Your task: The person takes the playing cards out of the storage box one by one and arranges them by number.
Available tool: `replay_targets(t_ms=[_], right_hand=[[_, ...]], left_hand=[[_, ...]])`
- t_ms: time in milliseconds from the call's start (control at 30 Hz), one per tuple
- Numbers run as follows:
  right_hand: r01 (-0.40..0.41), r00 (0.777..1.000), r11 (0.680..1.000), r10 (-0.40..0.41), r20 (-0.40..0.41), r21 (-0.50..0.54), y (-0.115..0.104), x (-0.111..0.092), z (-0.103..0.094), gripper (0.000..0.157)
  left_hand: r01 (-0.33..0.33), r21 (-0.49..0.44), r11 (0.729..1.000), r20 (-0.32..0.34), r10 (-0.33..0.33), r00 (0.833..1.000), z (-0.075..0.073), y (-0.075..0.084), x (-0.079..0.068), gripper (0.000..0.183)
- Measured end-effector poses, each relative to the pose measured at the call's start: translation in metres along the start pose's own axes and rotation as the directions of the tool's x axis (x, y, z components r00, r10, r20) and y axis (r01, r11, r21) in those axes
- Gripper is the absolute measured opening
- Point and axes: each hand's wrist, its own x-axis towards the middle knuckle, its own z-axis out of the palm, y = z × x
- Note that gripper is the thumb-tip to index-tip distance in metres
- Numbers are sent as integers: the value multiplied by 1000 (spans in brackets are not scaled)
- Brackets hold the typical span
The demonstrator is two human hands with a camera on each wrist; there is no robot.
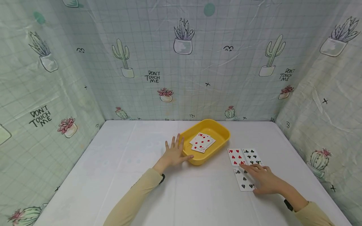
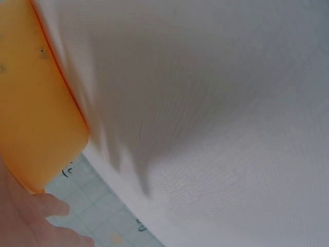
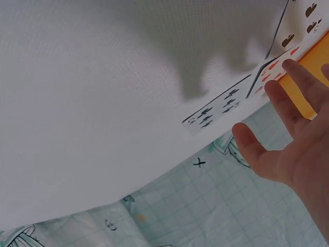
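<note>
A: Only your head view looks down into the yellow tray (image 1: 199, 161), where red-pipped cards (image 1: 202, 141) lie to the right of your left fingers (image 1: 177, 141).

B: Your left wrist view gives you the tray's outer wall instead, beside your left hand (image 1: 172, 156), along with a broad stretch of white table (image 1: 209, 201). Your right wrist view catches three more cards by your right hand (image 1: 264, 181), plus a slice of tray behind those fingers.

A: And how many of each do you have?

B: One tray, two hands and three loose cards: a hearts card (image 1: 234, 155) at your right index fingertip, a clubs card (image 1: 250, 154) beside it, beyond your knuckles, and a spades card (image 1: 244, 181) partly under that hand, on its left. The ones in the tray overlap too much for you to count surely.

A: Your grip?

B: Released on both sides. Your left fingers are straight and fanned wide at the tray's left rim; you cannot tell whether they touch it. Your right fingers reach out loosely, thumb well apart from the index, grasping nothing; contact with the hearts card is unclear.
</note>
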Motion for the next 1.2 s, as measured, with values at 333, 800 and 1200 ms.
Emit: replay_targets(t_ms=[333,800,1200], right_hand=[[-11,1000,1000,11,-4,14,-1,0,0,90],[86,988,996,-86,-126,-2,1,9,-11,82],[21,965,1000,-26,-262,-22,-6,45,-35,72]], left_hand=[[-6,-14,1000,11,7,1000,0,0,0,104],[-4,-10,1000,5,4,1000,0,0,0,101],[1,-12,1000,7,-1,1000,1,0,0,102]])
